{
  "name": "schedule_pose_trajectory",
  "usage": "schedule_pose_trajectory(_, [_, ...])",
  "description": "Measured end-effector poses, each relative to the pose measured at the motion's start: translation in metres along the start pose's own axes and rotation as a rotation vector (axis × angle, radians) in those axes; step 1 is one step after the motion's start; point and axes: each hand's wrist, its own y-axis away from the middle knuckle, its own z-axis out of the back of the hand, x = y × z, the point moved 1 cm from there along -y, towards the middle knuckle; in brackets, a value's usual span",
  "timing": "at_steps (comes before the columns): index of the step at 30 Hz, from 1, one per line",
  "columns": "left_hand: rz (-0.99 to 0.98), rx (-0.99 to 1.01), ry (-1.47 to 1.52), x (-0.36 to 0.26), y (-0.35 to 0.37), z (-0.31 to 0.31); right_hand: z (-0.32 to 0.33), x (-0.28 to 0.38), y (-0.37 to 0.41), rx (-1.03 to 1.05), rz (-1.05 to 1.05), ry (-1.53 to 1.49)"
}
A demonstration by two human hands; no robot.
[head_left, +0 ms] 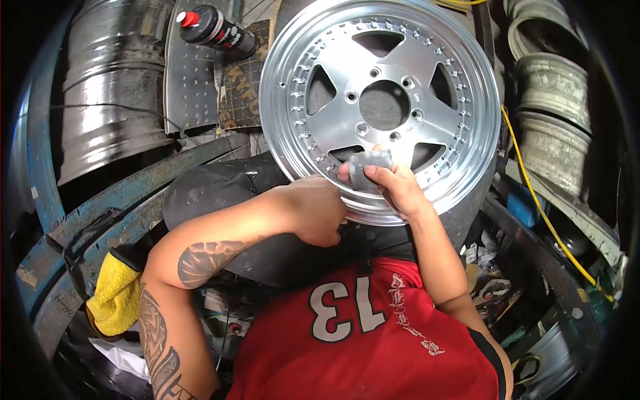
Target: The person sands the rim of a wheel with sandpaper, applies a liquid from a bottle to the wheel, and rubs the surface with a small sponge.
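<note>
A shiny silver wheel rim [323, 127] with five wide spokes and a ring of small bolts lies face up on my lap. My right hand [403, 190] is over its near edge, pinching a small grey piece of sandpaper [370, 167] between thumb and fingers. Part of the fingers is hidden behind the sheet. My left hand [317, 210] is curled into a fist at the rim's lower left edge, back of the hand up. What its fingers hold, if anything, is hidden.
A black bottle with a red cap [217, 32] stands at upper left beside a perforated metal plate [193, 87]. Large metal barrels [113, 87] are at left, a yellow cloth [113, 293] lower left. Stacked worn rims [553, 100] and a yellow cable [527, 173] lie right.
</note>
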Motion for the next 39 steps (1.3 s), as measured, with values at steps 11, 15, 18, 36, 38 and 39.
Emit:
schedule_pose_trajectory(11, [0.507,-0.737,0.045,0.074,0.076,0.075,-0.025,0.006,0.011,0.077,0.261,0.956])
schedule_pose_trajectory(15, [0.42,-0.73,0.278,0.064,0.089,0.086,-0.034,0.009,0.006,0.148,0.184,1.164])
schedule_pose_trajectory(18, [0.359,-0.729,0.268,0.071,0.086,0.082,-0.03,0.013,0.004,0.243,0.154,1.193])
schedule_pose_trajectory(36, [0.19,-0.691,0.578,0.092,0.086,0.087,-0.017,0.027,-0.015,-0.261,0.363,1.317])
schedule_pose_trajectory(38, [0.096,-0.712,0.597,0.097,0.082,0.088,-0.021,0.02,-0.014,-0.202,0.444,1.544])
schedule_pose_trajectory(39, [0.064,-0.698,0.665,0.095,0.082,0.089,-0.024,0.017,-0.016,-0.175,0.36,1.623])
